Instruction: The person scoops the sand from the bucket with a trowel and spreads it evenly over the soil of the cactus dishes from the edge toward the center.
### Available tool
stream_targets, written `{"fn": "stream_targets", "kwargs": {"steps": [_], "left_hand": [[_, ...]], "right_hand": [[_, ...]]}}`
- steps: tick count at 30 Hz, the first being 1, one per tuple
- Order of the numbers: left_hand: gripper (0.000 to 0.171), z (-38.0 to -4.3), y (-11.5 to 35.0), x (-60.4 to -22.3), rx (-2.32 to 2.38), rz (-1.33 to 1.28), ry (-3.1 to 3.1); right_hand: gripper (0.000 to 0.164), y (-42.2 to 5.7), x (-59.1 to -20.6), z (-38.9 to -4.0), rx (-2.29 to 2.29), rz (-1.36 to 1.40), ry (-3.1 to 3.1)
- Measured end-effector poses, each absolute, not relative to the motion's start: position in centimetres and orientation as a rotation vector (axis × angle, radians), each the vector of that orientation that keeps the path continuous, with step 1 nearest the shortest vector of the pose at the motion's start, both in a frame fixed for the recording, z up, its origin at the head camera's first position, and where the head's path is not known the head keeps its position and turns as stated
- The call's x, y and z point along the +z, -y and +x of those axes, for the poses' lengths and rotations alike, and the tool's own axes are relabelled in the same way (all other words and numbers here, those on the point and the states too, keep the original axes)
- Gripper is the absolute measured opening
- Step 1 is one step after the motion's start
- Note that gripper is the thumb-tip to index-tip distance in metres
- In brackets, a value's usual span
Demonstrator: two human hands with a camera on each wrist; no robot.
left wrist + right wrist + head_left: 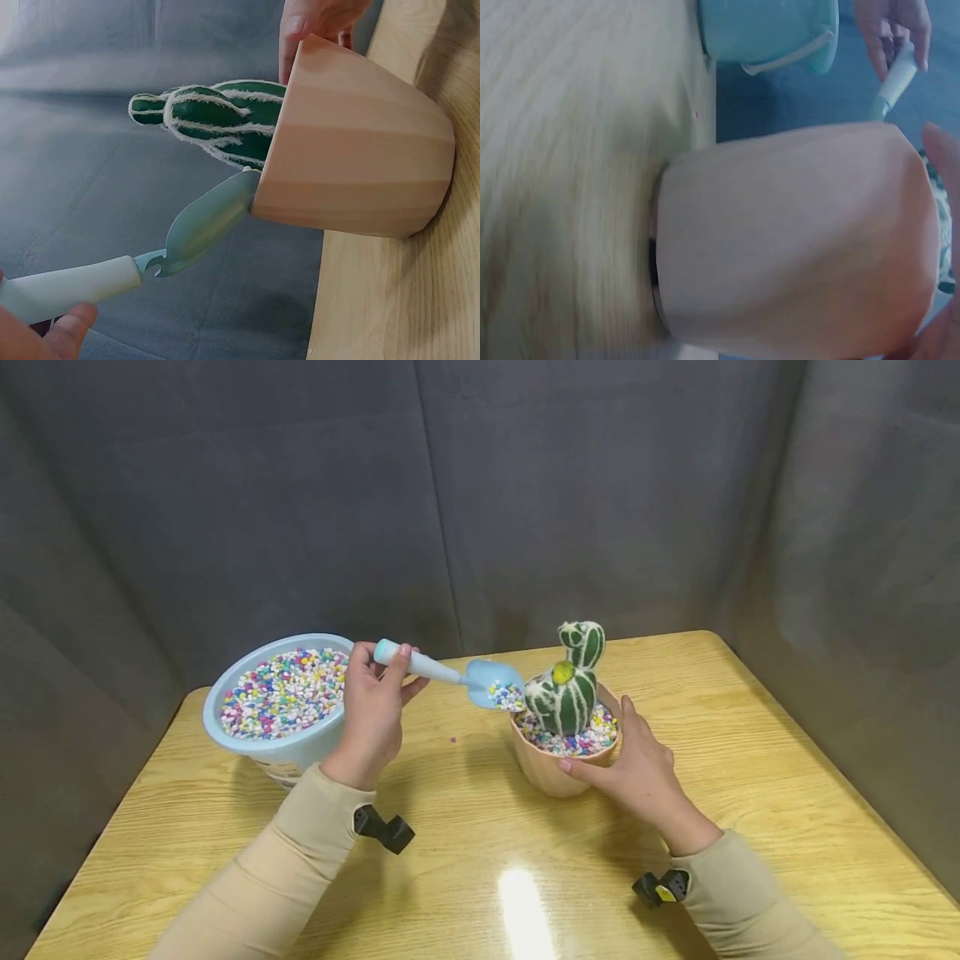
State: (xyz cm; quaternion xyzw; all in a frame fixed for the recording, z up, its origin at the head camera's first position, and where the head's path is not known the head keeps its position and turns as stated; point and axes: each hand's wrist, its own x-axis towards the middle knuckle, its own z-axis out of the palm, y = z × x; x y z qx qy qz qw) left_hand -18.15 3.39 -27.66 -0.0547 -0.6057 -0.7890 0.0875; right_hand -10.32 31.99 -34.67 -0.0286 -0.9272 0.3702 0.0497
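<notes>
My left hand (375, 706) pinches the pale handle of a small blue shovel (482, 675). Coloured pebbles (507, 697) lie on the blade near its tip. In the left wrist view the shovel's tip (241, 187) meets the rim of a peach flowerpot (360, 150), beside the cactus. A green cactus figure with white fuzzy ridges (572, 703) stands upright in the pot, with mixed coloured pebbles (577, 743) around its base. My right hand (645, 768) grips the pot at its right side, thumb on the near rim. Its other fingers are partly hidden behind the pot.
A light blue bucket (262, 746) full of coloured pebbles stands on the table's left, close to my left forearm. One stray pebble (453, 740) lies on the wooden table (450, 860) between bucket and pot. Grey curtains (525, 485) hang behind and at both sides.
</notes>
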Motion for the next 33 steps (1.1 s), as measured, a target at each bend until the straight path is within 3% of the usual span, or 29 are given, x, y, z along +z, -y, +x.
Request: {"fn": "stream_targets", "kwargs": {"steps": [33], "left_hand": [[0.011, -18.1, -3.7, -28.2, -2.312, -0.227, 1.789]], "right_hand": [[0.115, -32.7, -34.9, -11.3, 1.098, 0.02, 2.829]]}}
